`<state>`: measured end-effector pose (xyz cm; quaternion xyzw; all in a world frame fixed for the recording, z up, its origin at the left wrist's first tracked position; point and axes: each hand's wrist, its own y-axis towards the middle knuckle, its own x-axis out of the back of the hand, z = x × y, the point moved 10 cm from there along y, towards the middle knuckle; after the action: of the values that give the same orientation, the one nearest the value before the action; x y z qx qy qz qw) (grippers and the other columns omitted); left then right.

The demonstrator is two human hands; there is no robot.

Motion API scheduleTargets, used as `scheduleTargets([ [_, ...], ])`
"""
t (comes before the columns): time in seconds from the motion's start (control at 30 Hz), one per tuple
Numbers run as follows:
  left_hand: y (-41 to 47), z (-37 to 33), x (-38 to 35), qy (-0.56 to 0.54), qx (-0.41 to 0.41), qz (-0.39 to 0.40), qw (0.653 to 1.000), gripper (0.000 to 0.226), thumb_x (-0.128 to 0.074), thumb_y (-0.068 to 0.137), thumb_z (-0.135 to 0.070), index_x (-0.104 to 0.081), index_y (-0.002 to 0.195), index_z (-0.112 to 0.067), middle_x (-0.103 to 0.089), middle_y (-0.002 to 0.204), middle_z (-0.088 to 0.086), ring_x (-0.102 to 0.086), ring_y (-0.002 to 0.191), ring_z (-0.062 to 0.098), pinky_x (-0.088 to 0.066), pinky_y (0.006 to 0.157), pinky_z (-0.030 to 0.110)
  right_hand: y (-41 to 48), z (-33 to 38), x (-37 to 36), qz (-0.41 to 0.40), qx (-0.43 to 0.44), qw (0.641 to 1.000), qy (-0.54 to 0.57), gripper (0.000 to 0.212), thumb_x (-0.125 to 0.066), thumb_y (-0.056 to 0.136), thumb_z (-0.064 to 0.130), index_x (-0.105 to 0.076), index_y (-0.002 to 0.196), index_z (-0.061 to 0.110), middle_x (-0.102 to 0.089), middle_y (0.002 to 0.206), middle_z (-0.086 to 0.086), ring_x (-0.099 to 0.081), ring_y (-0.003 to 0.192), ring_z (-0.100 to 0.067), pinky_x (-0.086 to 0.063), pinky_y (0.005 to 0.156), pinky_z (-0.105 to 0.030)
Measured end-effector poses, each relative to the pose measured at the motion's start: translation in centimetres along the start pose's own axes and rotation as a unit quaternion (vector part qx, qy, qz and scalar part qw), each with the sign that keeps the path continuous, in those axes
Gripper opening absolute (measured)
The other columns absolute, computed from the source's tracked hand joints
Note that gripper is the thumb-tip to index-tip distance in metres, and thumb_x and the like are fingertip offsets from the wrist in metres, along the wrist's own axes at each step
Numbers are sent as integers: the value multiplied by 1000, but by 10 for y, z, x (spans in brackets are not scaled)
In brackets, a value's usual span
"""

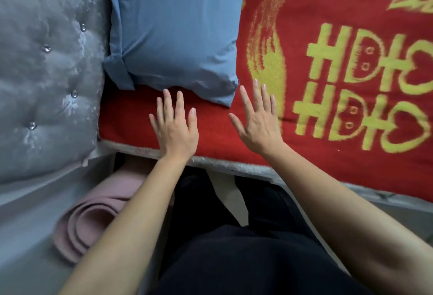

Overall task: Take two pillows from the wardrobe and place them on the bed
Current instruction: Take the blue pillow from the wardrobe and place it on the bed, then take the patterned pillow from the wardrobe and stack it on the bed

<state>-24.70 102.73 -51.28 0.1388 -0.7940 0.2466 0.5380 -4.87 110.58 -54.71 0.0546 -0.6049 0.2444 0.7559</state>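
A blue pillow [178, 30] lies flat on the bed [328, 25], which is covered by a red blanket with yellow-green lettering, and the pillow rests against the headboard. My left hand [174, 128] hovers just short of the pillow's near edge, fingers spread, holding nothing. My right hand [257, 122] is beside the pillow's near right corner, also spread and empty. Only one pillow is in view. The wardrobe is out of view.
A grey tufted headboard [46, 72] with crystal buttons fills the left side. A rolled pink mat [93, 215] lies on the floor beside the bed frame. My dark-clothed legs stand against the bed's near edge [234, 168].
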Motion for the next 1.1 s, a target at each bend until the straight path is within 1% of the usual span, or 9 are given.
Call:
scheduleTargets([
  [0.1,-60,-22,27,-25,27,-34,999,56,-35,99,-45,-28,150,-24,-16,162,7,-14,149,28,-16,117,58,-28,-9,57,-42,18,999,12,72,-29,100,61,-11,158,22,-1,166,-15,0,153,-32,-12,122,-55],
  [0.23,-112,-54,73,-19,6,-87,996,60,-31,98,-49,-24,151,-25,-12,163,7,-11,150,27,-14,118,59,-56,-9,149,-145,64,987,18,72,-32,99,61,-16,158,22,-6,165,-15,-3,153,-32,-10,122,-53],
  [0.37,-143,-82,148,20,-30,-179,983,62,-33,97,-52,-24,151,-24,-14,162,10,-14,149,31,-16,117,61,-95,1,231,-242,101,965,32,71,-38,99,58,-23,157,19,-11,164,-18,-7,152,-34,-9,122,-53],
  [0.47,-173,-103,204,45,-54,-256,964,64,-33,97,-55,-20,152,-24,-15,162,13,-15,148,34,-15,115,62,-138,11,278,-304,127,944,28,72,-36,99,61,-25,156,18,-14,163,-21,-10,151,-36,-8,122,-53],
  [0.53,-207,-113,230,50,-64,-304,949,66,-32,97,-57,-19,153,-25,-14,162,13,-14,148,34,-14,115,62,-172,20,297,-328,149,933,19,73,-35,98,62,-24,156,19,-13,163,-21,-9,152,-36,-5,123,-52],
  [0.67,-299,-118,264,67,-61,-387,918,67,-32,97,-58,-20,153,-24,-15,161,15,-13,149,34,-14,115,62,-243,40,314,-353,203,913,13,74,-36,97,64,-20,157,22,-10,164,-19,-6,152,-35,-6,123,-53],
  [0.8,-404,-102,277,97,-22,-416,904,68,-32,97,-59,-19,154,-23,-13,162,14,-11,149,34,-15,115,63,-317,64,324,-368,267,891,13,76,-36,96,66,-19,157,23,-10,164,-18,-7,152,-34,-10,121,-55],
  [0.93,-516,-61,287,112,74,-435,890,70,-31,96,-59,-15,154,-23,-8,163,14,-7,149,34,-15,114,64,-382,106,327,-331,343,877,55,81,-36,95,68,-14,158,22,-3,165,-15,-1,153,-33,-8,122,-56],
  [1.1,-658,-35,284,106,201,-485,844,71,-34,96,-57,-14,154,-23,-8,163,13,-8,149,34,-17,114,65,-461,158,320,-287,445,844,89,89,-38,92,70,-9,158,19,-1,165,-17,1,153,-31,-8,122,-56],
])
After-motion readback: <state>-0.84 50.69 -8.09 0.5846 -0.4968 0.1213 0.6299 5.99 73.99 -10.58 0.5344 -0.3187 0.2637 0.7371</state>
